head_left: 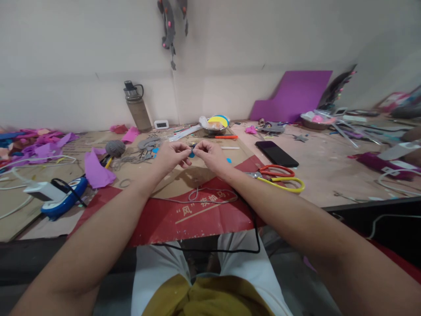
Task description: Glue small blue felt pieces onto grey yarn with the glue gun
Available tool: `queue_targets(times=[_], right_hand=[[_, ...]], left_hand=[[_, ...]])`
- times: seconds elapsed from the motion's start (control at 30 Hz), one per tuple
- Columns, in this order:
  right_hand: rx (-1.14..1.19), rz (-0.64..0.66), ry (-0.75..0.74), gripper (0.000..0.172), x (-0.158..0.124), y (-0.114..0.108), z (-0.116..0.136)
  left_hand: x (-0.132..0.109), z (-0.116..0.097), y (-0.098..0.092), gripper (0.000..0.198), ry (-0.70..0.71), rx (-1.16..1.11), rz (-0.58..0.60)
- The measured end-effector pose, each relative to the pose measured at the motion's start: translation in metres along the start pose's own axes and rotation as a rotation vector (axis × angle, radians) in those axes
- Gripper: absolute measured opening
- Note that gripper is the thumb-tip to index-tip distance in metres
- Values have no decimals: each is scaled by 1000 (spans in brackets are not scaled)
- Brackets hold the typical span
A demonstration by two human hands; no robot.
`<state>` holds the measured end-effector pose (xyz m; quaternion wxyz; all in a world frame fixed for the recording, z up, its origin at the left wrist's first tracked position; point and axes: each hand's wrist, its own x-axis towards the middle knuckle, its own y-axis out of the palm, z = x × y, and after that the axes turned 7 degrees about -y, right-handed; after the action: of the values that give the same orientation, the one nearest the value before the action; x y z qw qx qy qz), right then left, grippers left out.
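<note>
Pinching small blue piece | both hands | loosely curled, close together

Both arms forward, fingers in pinches

A lidded bottle stands well apart from a black phone.

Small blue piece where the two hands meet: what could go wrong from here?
1. The small flat blue piece is at the close-set fingers of the left hand and right hand; being so small, it could slip and drop.
2. The thin grey cord lies in loose loops on the red printed paper, so it might tangle.
3. The yellow looped handle beside the right forearm might get nudged.
</note>
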<state>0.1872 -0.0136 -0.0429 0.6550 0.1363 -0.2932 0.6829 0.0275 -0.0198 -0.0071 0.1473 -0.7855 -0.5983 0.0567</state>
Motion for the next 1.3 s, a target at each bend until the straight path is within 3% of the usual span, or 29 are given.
queue_targets(times=[0.5,0.77,1.07,1.3], right_hand=[[71,56,3,23,-1,2,-3],[8,-22,23,20,1,-2,-3],[-131,5,-40,16,1,-1,-1],[-65,57,-80,17,0,1,-2]], left_hand=[[9,5,-5,13,-42,-246,-46],[10,6,-7,21,-114,-203,45],[1,-4,-5,9,183,323,-129],[4,0,-8,9,131,247,-195]])
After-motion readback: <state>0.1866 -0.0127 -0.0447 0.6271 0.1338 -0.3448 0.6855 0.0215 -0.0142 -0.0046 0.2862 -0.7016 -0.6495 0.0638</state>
